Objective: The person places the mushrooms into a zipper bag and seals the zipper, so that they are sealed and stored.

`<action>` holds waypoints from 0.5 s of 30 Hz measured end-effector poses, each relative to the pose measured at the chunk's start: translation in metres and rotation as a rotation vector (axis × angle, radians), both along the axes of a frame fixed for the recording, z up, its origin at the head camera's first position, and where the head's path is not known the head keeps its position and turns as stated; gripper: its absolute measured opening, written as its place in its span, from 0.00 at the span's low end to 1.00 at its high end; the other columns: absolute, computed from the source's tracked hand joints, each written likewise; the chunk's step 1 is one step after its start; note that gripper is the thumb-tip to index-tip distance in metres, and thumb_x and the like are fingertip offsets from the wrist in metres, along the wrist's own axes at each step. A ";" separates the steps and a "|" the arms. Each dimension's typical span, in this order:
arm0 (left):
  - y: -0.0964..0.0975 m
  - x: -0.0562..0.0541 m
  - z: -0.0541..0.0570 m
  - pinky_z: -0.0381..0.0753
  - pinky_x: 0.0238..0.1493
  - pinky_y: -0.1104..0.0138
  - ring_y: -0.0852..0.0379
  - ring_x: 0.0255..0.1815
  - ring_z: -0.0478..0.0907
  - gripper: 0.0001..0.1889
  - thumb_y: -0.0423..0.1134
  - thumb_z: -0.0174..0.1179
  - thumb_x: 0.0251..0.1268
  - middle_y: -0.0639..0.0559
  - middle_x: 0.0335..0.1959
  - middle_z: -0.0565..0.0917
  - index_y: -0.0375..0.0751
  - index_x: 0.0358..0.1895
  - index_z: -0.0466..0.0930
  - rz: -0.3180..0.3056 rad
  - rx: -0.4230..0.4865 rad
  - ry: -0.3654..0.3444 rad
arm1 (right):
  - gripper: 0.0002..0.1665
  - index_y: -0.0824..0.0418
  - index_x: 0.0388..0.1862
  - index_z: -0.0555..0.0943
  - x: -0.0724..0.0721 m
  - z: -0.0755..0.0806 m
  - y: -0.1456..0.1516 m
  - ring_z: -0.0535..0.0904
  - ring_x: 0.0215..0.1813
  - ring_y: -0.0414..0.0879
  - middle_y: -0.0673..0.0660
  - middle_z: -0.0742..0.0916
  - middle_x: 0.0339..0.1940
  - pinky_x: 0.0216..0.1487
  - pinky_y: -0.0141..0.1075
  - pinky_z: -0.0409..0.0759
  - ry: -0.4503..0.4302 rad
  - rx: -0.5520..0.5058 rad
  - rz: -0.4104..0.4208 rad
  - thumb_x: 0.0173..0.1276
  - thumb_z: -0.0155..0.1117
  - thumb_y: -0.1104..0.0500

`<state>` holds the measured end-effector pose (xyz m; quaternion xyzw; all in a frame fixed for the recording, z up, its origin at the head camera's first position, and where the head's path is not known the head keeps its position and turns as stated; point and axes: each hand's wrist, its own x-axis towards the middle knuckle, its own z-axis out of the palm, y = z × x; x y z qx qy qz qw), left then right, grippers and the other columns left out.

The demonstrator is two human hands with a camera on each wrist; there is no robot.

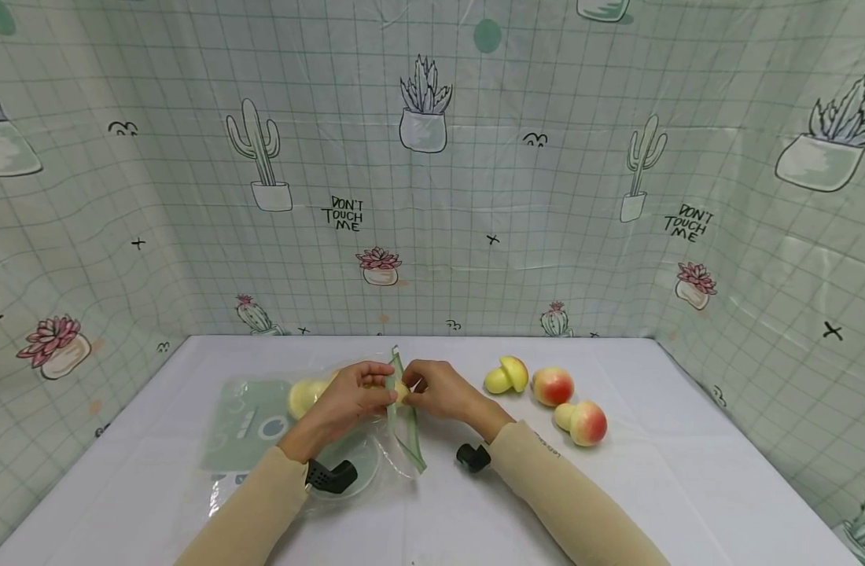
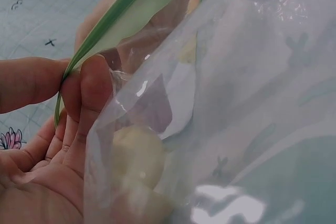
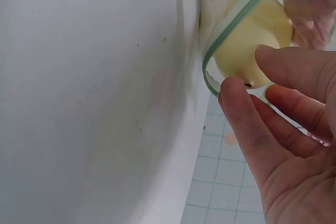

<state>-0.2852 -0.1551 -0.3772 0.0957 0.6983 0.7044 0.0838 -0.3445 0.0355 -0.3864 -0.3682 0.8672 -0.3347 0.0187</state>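
A clear zip bag (image 1: pixel 234 424) with a green print and green zip strip lies across the table, its mouth towards the right. My left hand (image 1: pixel 351 393) pinches the green zip edge (image 2: pixel 86 51) between thumb and finger. At the mouth, my right hand (image 1: pixel 439 389) holds a yellow pear (image 3: pixel 244 35) by its end, with the thumb on it. A fingertip of that hand lies at the green rim. Another pale yellow fruit (image 1: pixel 302 398) shows inside the bag, blurred by the plastic and partly behind my left hand.
On the right of the white table (image 1: pixel 517 503) lie three yellow and red fruits: a pear (image 1: pixel 506 376) at the back, a rounder one (image 1: pixel 553 387), and another pear (image 1: pixel 587 423) nearest me. A patterned curtain (image 1: pixel 432 196) surrounds the table's back and sides.
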 end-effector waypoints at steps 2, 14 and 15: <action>0.001 0.000 0.000 0.78 0.36 0.65 0.56 0.36 0.71 0.27 0.26 0.61 0.58 0.48 0.39 0.70 0.22 0.61 0.64 -0.002 0.001 0.002 | 0.11 0.60 0.41 0.79 0.000 0.002 0.002 0.82 0.39 0.41 0.53 0.84 0.40 0.39 0.29 0.79 0.006 0.007 -0.006 0.61 0.69 0.62; 0.001 -0.001 -0.001 0.79 0.37 0.65 0.57 0.35 0.72 0.26 0.26 0.60 0.58 0.48 0.38 0.70 0.22 0.60 0.65 0.006 -0.003 0.011 | 0.14 0.65 0.45 0.79 0.009 0.011 0.018 0.81 0.42 0.44 0.58 0.84 0.44 0.40 0.32 0.79 0.048 0.024 -0.017 0.62 0.68 0.61; 0.001 0.000 -0.001 0.79 0.37 0.65 0.57 0.35 0.72 0.26 0.26 0.60 0.58 0.48 0.38 0.71 0.22 0.60 0.65 0.008 -0.005 0.009 | 0.14 0.65 0.45 0.79 0.009 0.012 0.020 0.81 0.42 0.44 0.58 0.84 0.44 0.40 0.33 0.79 0.053 0.026 -0.016 0.63 0.68 0.60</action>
